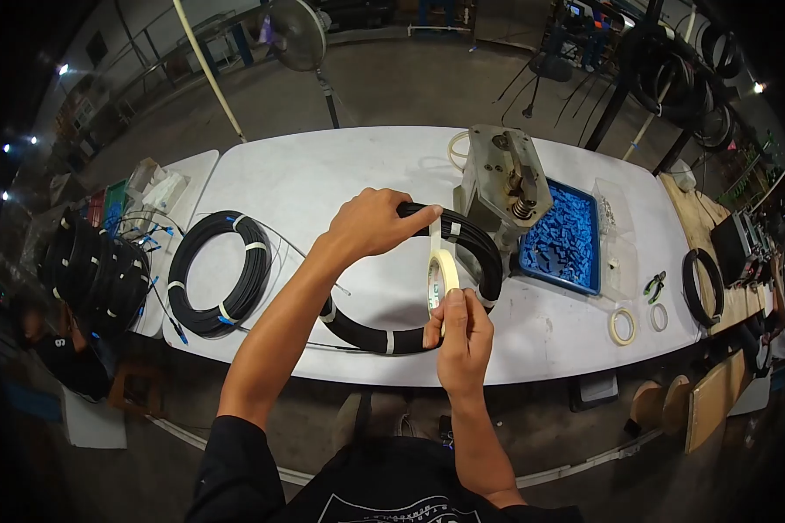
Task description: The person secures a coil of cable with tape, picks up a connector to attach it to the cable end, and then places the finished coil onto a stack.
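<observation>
A coil of black cable (pixel 490 261), bound at several places with pale tape bands, is in front of me above the white table. My left hand (pixel 377 222) is closed around the coil's upper left part, its thumb lying along the top of the bundle. In my right hand (pixel 464 342) is a roll of masking tape (pixel 450 272), pinched at its lower edge between thumb and fingers. From the roll a strip of tape (pixel 435 234) runs up to the coil near my left thumb. The coil's lower right portion passes behind my right hand.
Left of my arm lies another taped cable coil (pixel 257 279). A metal hand press (pixel 501 179) stands behind the coil, beside a blue tray (pixel 597 288) of small blue parts. Pliers (pixel 654 286) and tape rings (pixel 622 339) lie right. Stacked coils (pixel 92 261) and a person (pixel 65 357) are far left.
</observation>
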`<state>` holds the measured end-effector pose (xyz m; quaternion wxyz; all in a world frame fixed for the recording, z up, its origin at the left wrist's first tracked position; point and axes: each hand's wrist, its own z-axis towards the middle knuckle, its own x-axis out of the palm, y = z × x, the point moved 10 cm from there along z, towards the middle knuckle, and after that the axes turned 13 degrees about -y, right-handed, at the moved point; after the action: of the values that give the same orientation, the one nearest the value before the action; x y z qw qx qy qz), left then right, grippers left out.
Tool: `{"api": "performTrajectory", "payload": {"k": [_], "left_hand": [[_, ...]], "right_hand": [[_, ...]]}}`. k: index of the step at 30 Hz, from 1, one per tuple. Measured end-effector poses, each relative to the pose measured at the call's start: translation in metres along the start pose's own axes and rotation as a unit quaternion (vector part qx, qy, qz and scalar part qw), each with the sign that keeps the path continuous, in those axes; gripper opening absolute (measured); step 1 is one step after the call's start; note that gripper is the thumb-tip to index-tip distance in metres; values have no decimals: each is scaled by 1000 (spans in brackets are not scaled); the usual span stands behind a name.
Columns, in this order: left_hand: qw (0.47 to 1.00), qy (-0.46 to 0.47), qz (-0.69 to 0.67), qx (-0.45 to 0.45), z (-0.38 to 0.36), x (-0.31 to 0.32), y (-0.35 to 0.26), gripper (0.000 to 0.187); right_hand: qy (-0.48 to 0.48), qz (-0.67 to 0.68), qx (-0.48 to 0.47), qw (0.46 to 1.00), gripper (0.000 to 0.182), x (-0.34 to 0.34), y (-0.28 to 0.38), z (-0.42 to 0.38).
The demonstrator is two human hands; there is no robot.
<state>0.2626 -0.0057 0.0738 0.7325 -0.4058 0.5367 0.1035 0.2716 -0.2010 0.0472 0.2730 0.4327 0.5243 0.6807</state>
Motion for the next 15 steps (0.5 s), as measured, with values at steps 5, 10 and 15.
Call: {"api": "performTrajectory", "payload": {"k": [5, 10, 15], "left_hand": [[999, -15, -32, 11, 2, -2, 1, 68], [1000, -12, -15, 14, -1, -3, 0, 70], [1000, 1, -1, 11, 0, 0, -2, 73]], "right_hand": [[34, -72, 44, 996, 23, -2, -19, -10], [64, 19, 129, 989, 34, -1, -39, 4], [182, 68, 267, 944, 48, 22, -71, 29]]}}
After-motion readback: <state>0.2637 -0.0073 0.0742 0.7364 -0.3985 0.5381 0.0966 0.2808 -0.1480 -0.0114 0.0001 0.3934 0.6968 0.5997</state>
